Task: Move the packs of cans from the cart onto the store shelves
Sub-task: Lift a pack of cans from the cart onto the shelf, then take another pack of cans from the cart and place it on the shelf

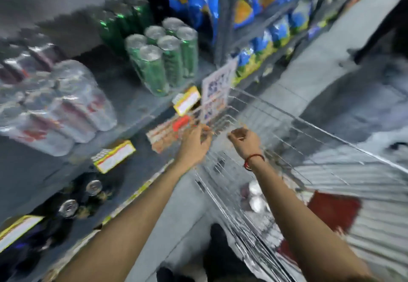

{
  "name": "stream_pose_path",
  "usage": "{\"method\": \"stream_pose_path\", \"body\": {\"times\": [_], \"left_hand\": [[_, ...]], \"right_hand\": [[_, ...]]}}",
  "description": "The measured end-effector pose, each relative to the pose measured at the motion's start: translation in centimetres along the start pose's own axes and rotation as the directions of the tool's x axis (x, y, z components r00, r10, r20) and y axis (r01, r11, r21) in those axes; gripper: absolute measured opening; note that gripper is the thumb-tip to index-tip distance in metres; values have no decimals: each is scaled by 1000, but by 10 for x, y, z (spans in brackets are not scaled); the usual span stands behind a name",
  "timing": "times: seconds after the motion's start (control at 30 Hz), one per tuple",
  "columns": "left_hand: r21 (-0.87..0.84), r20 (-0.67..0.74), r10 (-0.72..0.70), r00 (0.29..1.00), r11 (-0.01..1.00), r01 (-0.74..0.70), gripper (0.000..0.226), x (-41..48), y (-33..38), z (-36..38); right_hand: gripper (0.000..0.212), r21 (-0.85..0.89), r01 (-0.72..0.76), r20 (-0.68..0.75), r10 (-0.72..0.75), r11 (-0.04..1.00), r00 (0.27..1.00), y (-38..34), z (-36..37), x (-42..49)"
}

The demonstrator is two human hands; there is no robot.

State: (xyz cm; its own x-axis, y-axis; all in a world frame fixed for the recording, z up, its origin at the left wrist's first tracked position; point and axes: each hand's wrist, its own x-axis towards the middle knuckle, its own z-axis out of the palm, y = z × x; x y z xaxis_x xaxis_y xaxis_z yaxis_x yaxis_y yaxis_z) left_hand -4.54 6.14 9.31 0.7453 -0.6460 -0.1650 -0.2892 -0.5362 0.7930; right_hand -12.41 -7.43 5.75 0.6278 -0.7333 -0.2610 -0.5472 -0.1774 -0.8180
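The picture is blurred by motion. A wire cart point(287, 127) stands at the right, with silver can tops point(256, 195) visible low inside it. On the grey shelf point(136, 102) to the left stand a wrapped pack of green cans point(163, 58) and wrapped packs of red-and-silver cans point(61, 105). My left hand point(194, 140) hovers at the cart's near left corner, fingers loosely spread, holding nothing. My right hand point(242, 138), with a red thread at the wrist, hangs over the cart rim, fingers curled, with nothing visible in it.
Yellow price tags point(187, 100) and a hanging sign point(218, 87) stick out from the shelf edge. Dark cans point(92, 189) fill the lower shelf. Blue snack bags point(254, 5) hang beyond. A red panel point(333, 209) sits in the cart. A person's legs point(379, 27) stand far right.
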Motion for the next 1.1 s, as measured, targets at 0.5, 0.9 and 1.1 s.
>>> {"method": "stream_pose_path", "body": {"times": [0.5,0.9,1.1], "left_hand": [[398,563,-631,534,773,494,51,10,-1,227],[269,534,-759,372,570,777,17,15,-22,267],[235,504,-707,497,666,708,32,46,-9,230]], "right_hand": [[60,-168,-599,-123,587,783,800,261,-96,-18],[56,-72,-730,113,733,679,671,276,-89,-6],[53,141,-758,61,758,637,649,256,-100,1]]}}
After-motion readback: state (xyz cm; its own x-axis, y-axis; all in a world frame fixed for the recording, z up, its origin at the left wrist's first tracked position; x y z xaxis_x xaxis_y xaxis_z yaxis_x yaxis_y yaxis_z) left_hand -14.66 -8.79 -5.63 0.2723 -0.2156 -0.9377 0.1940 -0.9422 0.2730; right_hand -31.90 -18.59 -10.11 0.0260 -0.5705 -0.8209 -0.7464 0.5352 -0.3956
